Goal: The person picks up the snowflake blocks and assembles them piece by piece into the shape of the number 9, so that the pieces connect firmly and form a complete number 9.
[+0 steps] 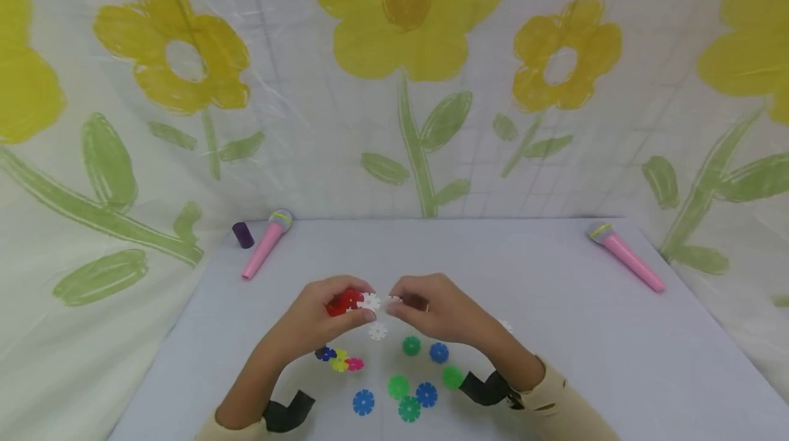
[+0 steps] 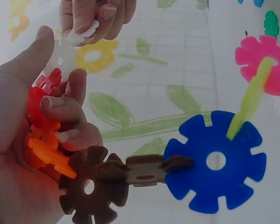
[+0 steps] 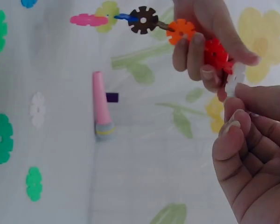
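Observation:
Above the table, my left hand (image 1: 314,318) holds a chain of notched plastic snowflake discs. Red discs (image 1: 346,300) lie in its grip, with a white disc (image 1: 370,302) at the thumb end. From the palm hang orange discs (image 2: 42,149), brown discs (image 2: 91,168), a blue disc (image 2: 240,182), a yellow disc (image 2: 249,100) and a pink disc (image 2: 261,56). Facing it, my right hand (image 1: 440,311) pinches another white disc (image 2: 86,35) between thumb and fingers. In the head view a small gap shows between the two white discs.
Loose discs lie below the hands: a white disc (image 1: 378,331), green discs (image 1: 398,386) and blue discs (image 1: 364,402). A pink microphone (image 1: 264,249) and a purple cylinder (image 1: 243,235) lie back left; another pink microphone (image 1: 631,261) lies right. A flowered curtain (image 1: 296,153) hangs behind.

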The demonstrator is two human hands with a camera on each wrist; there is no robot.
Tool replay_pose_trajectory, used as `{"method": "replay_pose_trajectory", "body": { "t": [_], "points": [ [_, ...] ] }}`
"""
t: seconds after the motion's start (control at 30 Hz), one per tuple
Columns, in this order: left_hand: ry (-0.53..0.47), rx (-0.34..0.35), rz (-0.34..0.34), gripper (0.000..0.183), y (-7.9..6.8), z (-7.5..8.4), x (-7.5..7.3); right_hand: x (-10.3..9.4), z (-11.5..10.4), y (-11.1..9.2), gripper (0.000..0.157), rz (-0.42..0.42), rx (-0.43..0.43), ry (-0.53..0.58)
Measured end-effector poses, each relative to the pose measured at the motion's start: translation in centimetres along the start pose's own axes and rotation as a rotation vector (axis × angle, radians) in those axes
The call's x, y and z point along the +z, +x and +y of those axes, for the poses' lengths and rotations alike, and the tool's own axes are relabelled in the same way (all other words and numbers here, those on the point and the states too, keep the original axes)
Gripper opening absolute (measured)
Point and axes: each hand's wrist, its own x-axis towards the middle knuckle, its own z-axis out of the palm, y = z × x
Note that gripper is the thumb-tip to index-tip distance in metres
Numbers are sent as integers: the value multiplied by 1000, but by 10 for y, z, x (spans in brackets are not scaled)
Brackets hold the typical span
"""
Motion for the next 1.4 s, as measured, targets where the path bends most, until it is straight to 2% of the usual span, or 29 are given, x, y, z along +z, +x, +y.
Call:
{"method": "replay_pose_trajectory", "body": {
  "t": [0.23, 0.43, 0.6, 0.77, 0.83, 0.97, 1.1, 1.2, 1.3, 1.4],
  "points": [
    [-46, 14, -13, 37, 0, -1, 7, 0, -5, -2, 5, 28, -44, -36],
    [-79, 7, -46, 37, 1, -3, 14, 1, -8, -2, 4, 22, -32, -50],
    [-47, 4, -50, 38, -1, -1, 6, 2, -4, 1, 5, -1, -2, 23],
    [17, -8, -21, 40, -3, -1, -7, 0, 7, 4, 25, -69, 13, 54],
    [35, -23, -2, 40, -5, -1, -11, 1, 15, 6, 29, -111, 59, 16],
    [31, -30, 5, 39, -7, -2, -15, 16, 34, 11, 26, -241, 216, -121],
    [29, 0, -24, 40, -8, 0, -15, 41, 46, 18, 27, -393, 335, -258],
    [39, 33, -45, 45, -8, 1, -14, 58, 53, 24, 32, -481, 387, -350],
    [35, 76, -51, 49, -7, 2, -13, 70, 58, 29, 37, -521, 415, -419],
    [14, 116, -47, 49, -6, 2, -13, 75, 58, 34, 38, -503, 423, -446]
  ]
}}
